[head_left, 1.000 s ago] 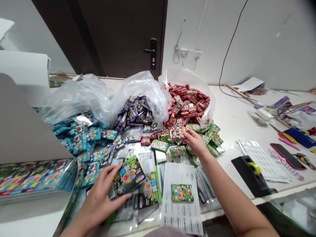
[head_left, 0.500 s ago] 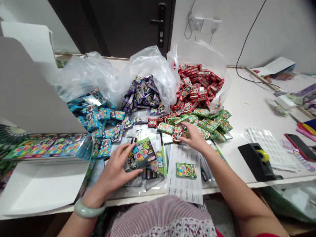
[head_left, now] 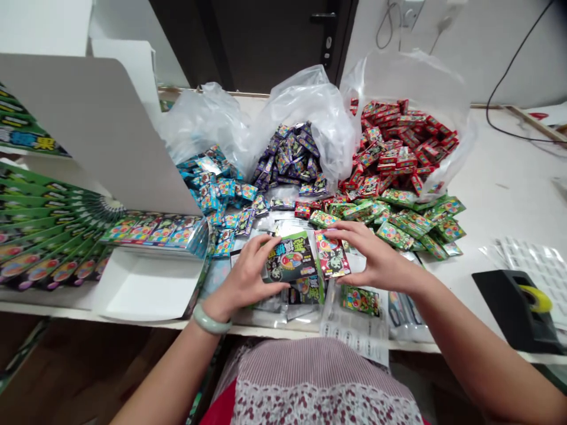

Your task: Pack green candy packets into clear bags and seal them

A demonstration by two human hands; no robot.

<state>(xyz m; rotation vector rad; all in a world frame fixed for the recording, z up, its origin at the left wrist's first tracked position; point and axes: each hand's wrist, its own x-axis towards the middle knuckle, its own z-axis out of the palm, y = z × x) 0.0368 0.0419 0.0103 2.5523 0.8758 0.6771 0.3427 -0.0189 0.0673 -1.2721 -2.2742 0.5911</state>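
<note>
My left hand (head_left: 253,273) holds a black and green printed packet (head_left: 292,260) between thumb and fingers, face up. Right beside it, my right hand (head_left: 370,257) pinches a small red candy box (head_left: 332,255) by its right side. The red box stands against or very near the packet's right edge; I cannot tell if they touch. Below my right hand a small green candy box (head_left: 361,300) lies on a sheet of oval stickers (head_left: 354,333). More black and green packets (head_left: 305,293) lie under my hands.
Plastic bags spill blue boxes (head_left: 217,189), purple boxes (head_left: 290,153) and red boxes (head_left: 398,141). Loose green boxes (head_left: 416,224) lie at the right. A white display carton (head_left: 150,286) stands left, by fanned green packets (head_left: 48,230). A tape dispenser (head_left: 516,310) sits at the right.
My right hand has lifted the red box from beside the green pile and brought it to the packet in my left hand. The view has turned left.
</note>
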